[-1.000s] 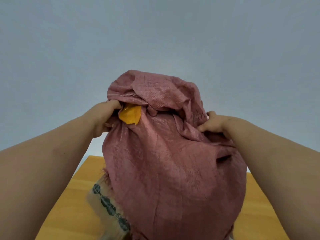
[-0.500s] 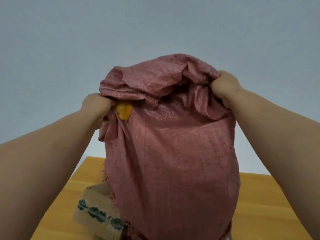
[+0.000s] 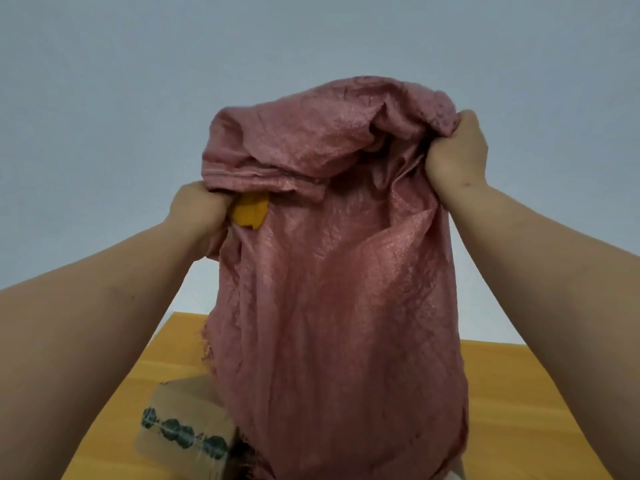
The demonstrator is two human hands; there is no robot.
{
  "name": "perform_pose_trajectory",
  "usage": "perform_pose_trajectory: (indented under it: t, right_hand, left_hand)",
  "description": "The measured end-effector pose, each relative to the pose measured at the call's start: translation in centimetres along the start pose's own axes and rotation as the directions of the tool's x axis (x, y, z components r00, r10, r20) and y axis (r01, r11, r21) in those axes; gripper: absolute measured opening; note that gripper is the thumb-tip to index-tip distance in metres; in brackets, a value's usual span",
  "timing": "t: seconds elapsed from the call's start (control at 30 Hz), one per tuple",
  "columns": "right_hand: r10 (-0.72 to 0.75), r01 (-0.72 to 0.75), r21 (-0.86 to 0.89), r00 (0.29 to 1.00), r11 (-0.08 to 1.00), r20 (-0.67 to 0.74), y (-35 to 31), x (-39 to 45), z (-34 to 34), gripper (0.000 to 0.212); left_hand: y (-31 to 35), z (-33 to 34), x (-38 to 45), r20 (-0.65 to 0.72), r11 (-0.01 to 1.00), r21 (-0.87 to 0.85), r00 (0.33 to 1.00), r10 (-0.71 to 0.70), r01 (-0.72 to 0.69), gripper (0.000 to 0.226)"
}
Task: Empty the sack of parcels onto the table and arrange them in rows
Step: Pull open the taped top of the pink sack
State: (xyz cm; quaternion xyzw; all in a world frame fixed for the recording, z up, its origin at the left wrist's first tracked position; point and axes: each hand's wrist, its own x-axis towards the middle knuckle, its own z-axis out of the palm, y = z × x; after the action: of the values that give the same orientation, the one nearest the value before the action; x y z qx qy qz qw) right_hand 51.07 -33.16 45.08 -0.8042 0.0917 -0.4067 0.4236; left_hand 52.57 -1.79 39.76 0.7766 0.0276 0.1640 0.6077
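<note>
Above the bench the sack hangs mouth-down, L hand and R hand each w/ a tight grip on bunched fabric at its upper end. I'd judge the weave soft, crinkly, a bit slick, so hold gathered folds. One cardboard parcel is out at the bottom.

Sack above table; parcel at its left (on table)

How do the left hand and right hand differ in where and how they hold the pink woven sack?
The left hand grips the pink woven sack lower down, beside a small orange patch; the right hand grips it higher, near the top fold. The left hand sits nearer the sack's left edge, the right at its right edge. Both bunch fabric in closed fists.
</note>
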Motion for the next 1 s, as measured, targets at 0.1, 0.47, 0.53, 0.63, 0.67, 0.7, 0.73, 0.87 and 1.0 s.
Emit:
perform_pose_trajectory:
  t: [0.1,0.47,0.53,0.63,0.67,0.7,0.73,0.87,1.0]
  right_hand:
    - [-0.025,0.025,0.021,1.0,0.999,-0.019,-0.2,0.1,0.0,0.015]
    - [0.204,-0.047,-0.287,0.812,0.957,0.547,1.9,-2.6,0.7,0.052]
    - [0.35,-0.156,-0.392,0.797,0.906,0.492,3.5,-2.8,0.8,0.093]
    - [0.49,-0.281,-0.444,0.728,0.851,0.479,6.0,-3.5,1.1,0.123]
    - [0.515,-0.307,-0.442,0.697,0.843,0.499,6.3,-4.1,1.0,0.128]
    - [0.529,-0.315,-0.443,0.661,0.839,0.532,7.0,-4.4,1.2,0.125]
    - [0.555,-0.3,-0.482,0.607,0.823,0.57,6.8,-5.1,1.0,0.108]
    - [0.597,-0.202,-0.586,0.502,0.785,0.626,7.3,-6.3,1.5,0.057]
    - [0.542,0.047,-0.654,0.517,0.755,0.662,6.0,-6.4,1.7,0.039]
  left_hand:
    - [-0.1,-0.7,0.4,-0.062,0.999,0.025,0.998,0.022,-0.02,0.01]
    - [-1.0,-1.0,-0.3,0.059,0.975,0.144,0.982,-0.182,0.172,0.023]
    - [-1.3,-1.2,-0.3,0.075,0.963,0.148,0.968,-0.239,0.226,0.023]
    - [-1.8,-1.5,-0.5,0.129,0.938,0.17,0.936,-0.327,0.304,0.025]
    - [-1.9,-1.4,-0.7,0.16,0.928,0.181,0.921,-0.355,0.326,0.025]
    - [-2.0,-1.3,-0.8,0.192,0.918,0.197,0.905,-0.38,0.344,0.025]
    - [-2.2,-1.2,-1.0,0.216,0.913,0.201,0.894,-0.394,0.354,0.027]
    - [-2.2,-0.1,-1.9,0.305,0.918,0.204,0.868,-0.391,0.341,0.019]
    - [-2.5,0.1,-2.0,0.328,0.894,0.246,0.835,-0.441,0.375,0.022]
